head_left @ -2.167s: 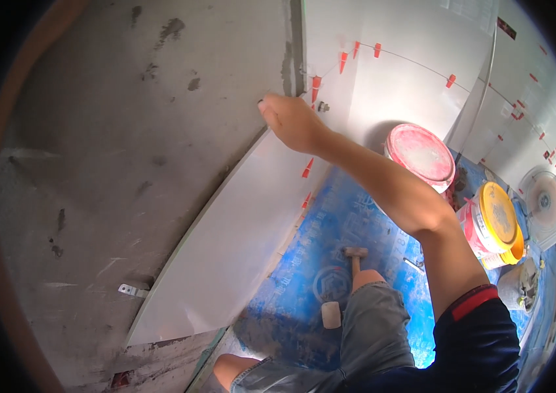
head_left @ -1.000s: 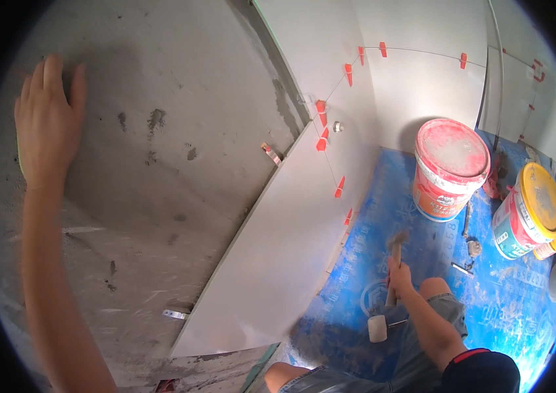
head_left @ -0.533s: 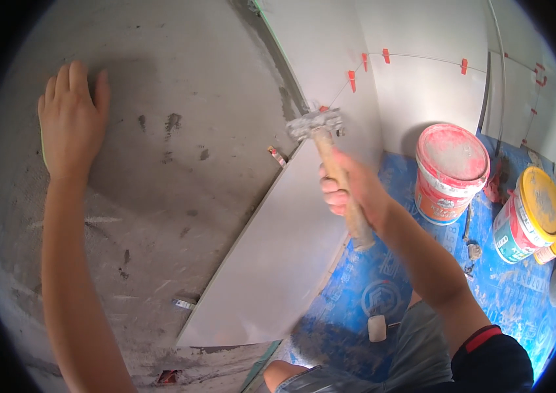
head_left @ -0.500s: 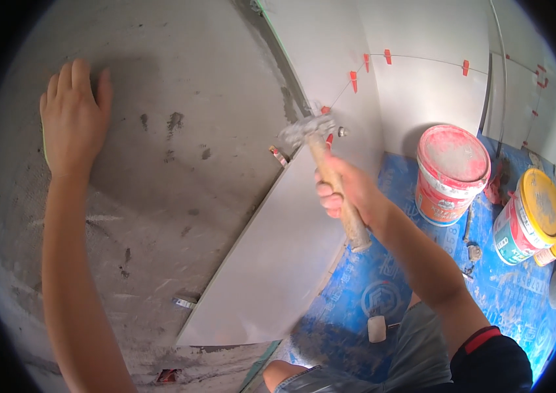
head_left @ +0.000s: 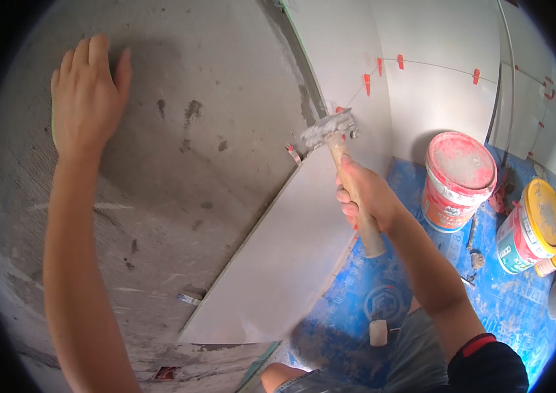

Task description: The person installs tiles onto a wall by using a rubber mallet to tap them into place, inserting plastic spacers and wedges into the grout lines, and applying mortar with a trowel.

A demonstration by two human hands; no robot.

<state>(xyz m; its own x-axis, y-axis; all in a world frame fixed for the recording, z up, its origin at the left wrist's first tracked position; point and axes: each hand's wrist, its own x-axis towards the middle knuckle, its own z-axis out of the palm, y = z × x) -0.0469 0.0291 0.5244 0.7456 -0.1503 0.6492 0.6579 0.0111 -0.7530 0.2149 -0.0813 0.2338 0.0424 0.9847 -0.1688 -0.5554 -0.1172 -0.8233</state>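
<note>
My left hand [head_left: 88,98] lies with fingers stretched out against the rough grey surface [head_left: 160,190], holding nothing. In my right hand [head_left: 366,193] is a hammer; my fingers wrap round its pale wooden handle [head_left: 371,239]. The grey, worn hammer head [head_left: 328,128] points up and appears in front of the upper corner of a smooth white tile [head_left: 271,255]. Whether the head touches anything, I cannot tell. A small red-and-white spacer [head_left: 294,154] sticks out at the tile's upper edge, and a pale spacer [head_left: 189,299] near its lower end.
To the right stand a red-lidded bucket [head_left: 460,164] and a yellow-lidded bucket [head_left: 543,213] on blue floor sheeting [head_left: 337,314]. A white-headed mallet [head_left: 378,333] lies by my leg. Several red clips [head_left: 400,61] line the joint of the white tiled wall [head_left: 438,98].
The view has shifted, so most of the scene sits farther right. My left hand keeps its place on the grey surface. The hammer stays in my right hand, hardly moved relative to the tile corner.
</note>
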